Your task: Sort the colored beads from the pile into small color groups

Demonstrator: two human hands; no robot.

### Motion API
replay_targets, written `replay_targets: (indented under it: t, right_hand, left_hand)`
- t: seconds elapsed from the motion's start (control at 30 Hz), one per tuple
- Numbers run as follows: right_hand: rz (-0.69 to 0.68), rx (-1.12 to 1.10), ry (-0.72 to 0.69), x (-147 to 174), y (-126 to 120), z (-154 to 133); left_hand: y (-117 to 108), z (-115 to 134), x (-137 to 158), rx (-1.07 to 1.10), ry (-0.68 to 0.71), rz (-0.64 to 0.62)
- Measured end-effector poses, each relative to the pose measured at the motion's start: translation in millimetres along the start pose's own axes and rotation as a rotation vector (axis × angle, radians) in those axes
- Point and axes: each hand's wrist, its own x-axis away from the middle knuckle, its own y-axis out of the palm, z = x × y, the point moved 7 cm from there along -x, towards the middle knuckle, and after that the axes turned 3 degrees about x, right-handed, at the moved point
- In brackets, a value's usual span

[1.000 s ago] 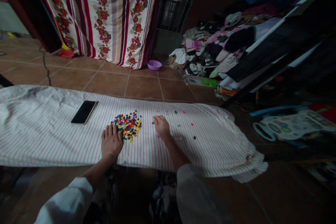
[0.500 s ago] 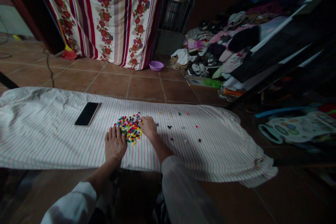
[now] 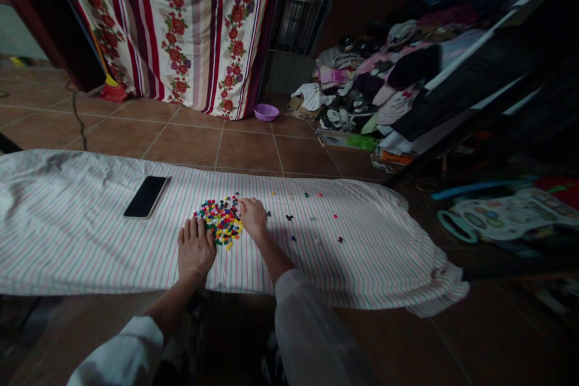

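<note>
A pile of small coloured plastic pieces lies on a striped cloth. My left hand rests flat at the pile's near left edge, palm down with the fingers stretched out. At the right edge is my right hand, its fingers curled in and bunched; whatever is between their tips is too small to make out. Right of that hand, single pieces lie spread apart, among them a black one, a red one, a brown one and a green one.
A dark-screened phone lies left of the pile. Beyond the cloth are a tiled floor, a purple basin and a floral curtain. Heaped clothes are at the back right.
The whole view has shifted slightly. My left hand stays flat by the pile. My right fingers have moved only a little at its right edge.
</note>
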Motion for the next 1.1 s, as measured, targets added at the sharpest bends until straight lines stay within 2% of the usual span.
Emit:
replay_targets:
  t: [0.47,0.7,0.93,1.1]
  right_hand:
    - [0.093,-0.153,0.017,15.5,-15.6,35.8]
    - [0.237,-0.253,0.055,23.6,-28.8,71.0]
    - [0.279,-0.224,0.125,32.3,-43.0,108.6]
    - [0.289,-0.182,0.268,39.5,-54.3,136.4]
  left_hand:
    - [-5.5,2.8,0.8,0.001,0.010,0.003]
    - [-1.5,-0.2,1.3,0.001,0.010,0.022]
    - [-1.0,-0.1,0.9,-0.022,0.007,0.007]
    - [-1.4,0.1,1.6,-0.037,0.022,0.023]
